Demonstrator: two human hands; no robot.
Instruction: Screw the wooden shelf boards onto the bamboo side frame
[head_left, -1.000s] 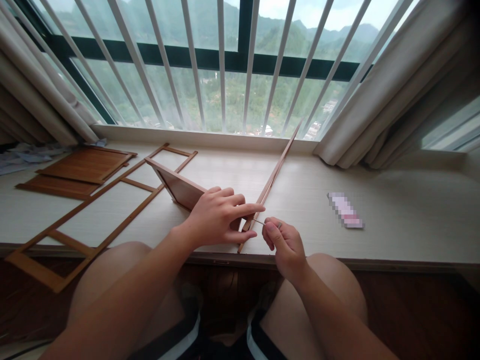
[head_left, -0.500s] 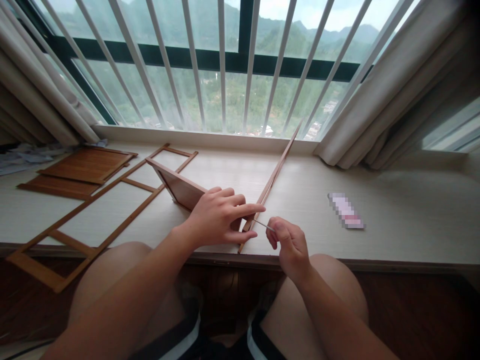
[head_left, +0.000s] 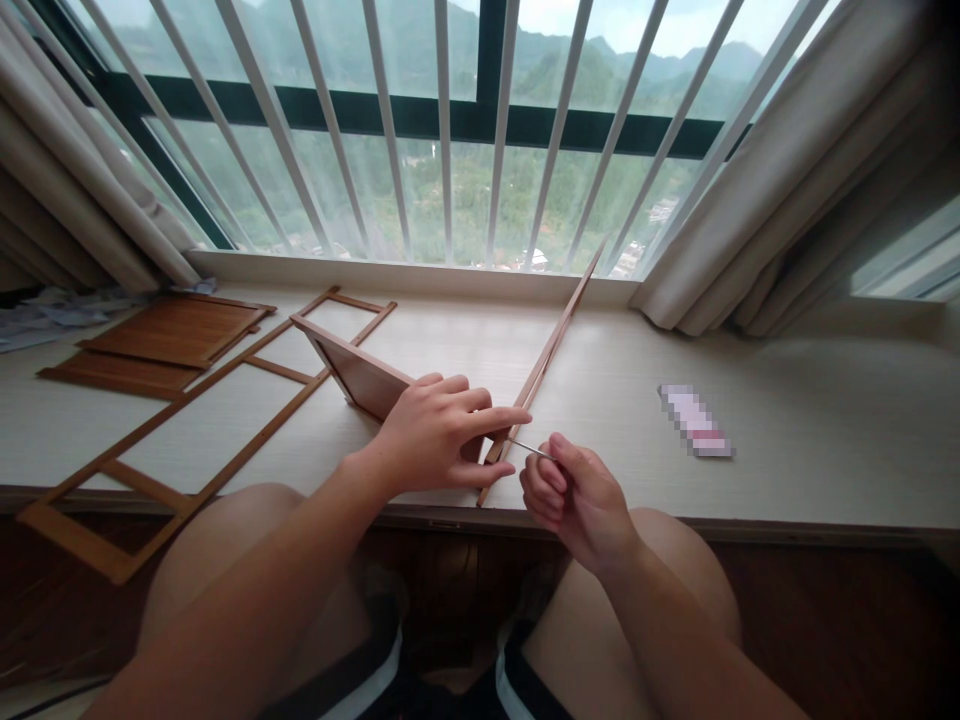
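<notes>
Compared with a moment ago, the right hand (head_left: 576, 498) sits a little lower and has rolled at the wrist, so its curled fingers now face more upward. The thin grey metal rod (head_left: 529, 449) it pinches keeps its far tip at the same spot. I judge this to be a twist of the rod about its own length, not a pull or a push. The left hand (head_left: 435, 440) did not move.

The rod lies just above the near edge of the pale wooden bench (head_left: 795, 430), between the two hands. Its long axis is almost level. The tip points left and slightly up, and it meets the long narrow brown wooden strip (head_left: 551, 335) just under the left index finger.

The right fingers are closed around the near end of the rod. The left fingers are spread and press down on the strip and on the tilted brown wooden panel (head_left: 360, 375) beside it. The strip itself runs from the bench edge up and to the right, toward the white window bars (head_left: 442, 130).

A flat ladder-like wooden frame (head_left: 187, 425) and stacked brown panels (head_left: 169, 335) lie well apart at the left. A small blurred pink packet (head_left: 696, 422) lies at the right.
</notes>
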